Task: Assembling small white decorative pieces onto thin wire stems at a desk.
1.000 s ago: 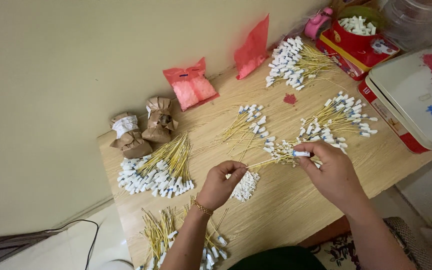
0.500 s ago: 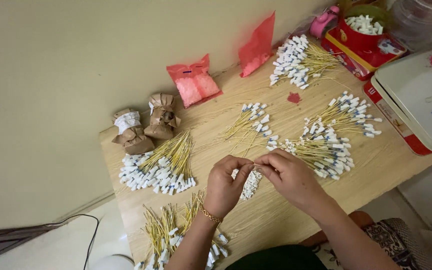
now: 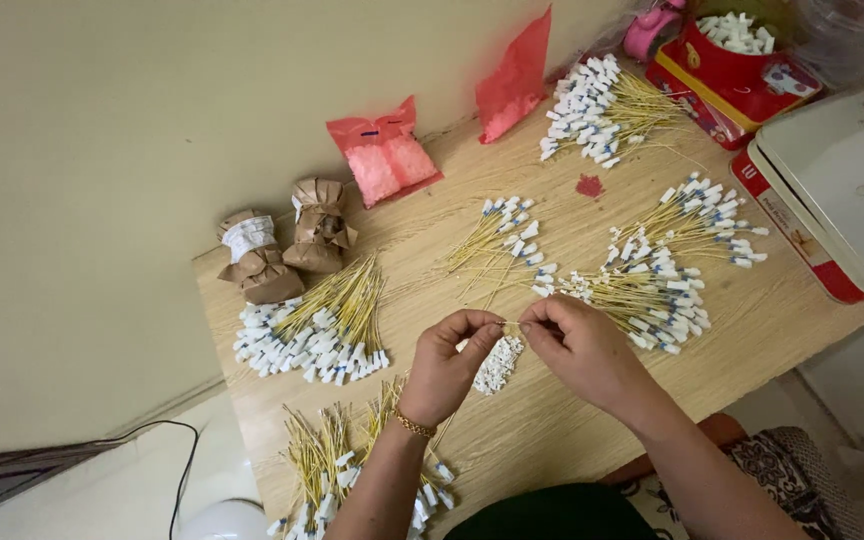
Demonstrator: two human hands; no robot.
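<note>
A: The fingers (image 3: 487, 322) of the left hand (image 3: 449, 365) are pinched together at their tips, and those of the right hand (image 3: 582, 350) meet them just below the middle of the frame, clamped on the same small thing.

B: What is it?

A: A thin yellow wire (image 3: 510, 324), only a short piece showing between the two pinches. Whether it carries a white end piece there I cannot tell; the fingertips hide it.

B: And right underneath?

A: A small heap of loose white connectors (image 3: 498, 362) on the wooden table (image 3: 752, 330), just below the fingertips.

B: The rest?

A: A bundle of yellow wires with white ends (image 3: 642, 295) lies just right of the right hand, a fan of them (image 3: 317, 330) at centre left, and more (image 3: 337, 465) at the lower left by the left wrist. Two brown paper bags (image 3: 287, 245) stand at the left. A red plastic bag (image 3: 382, 155) leans on the wall at upper centre. A red box (image 3: 727, 65) sits at the upper right.
</note>
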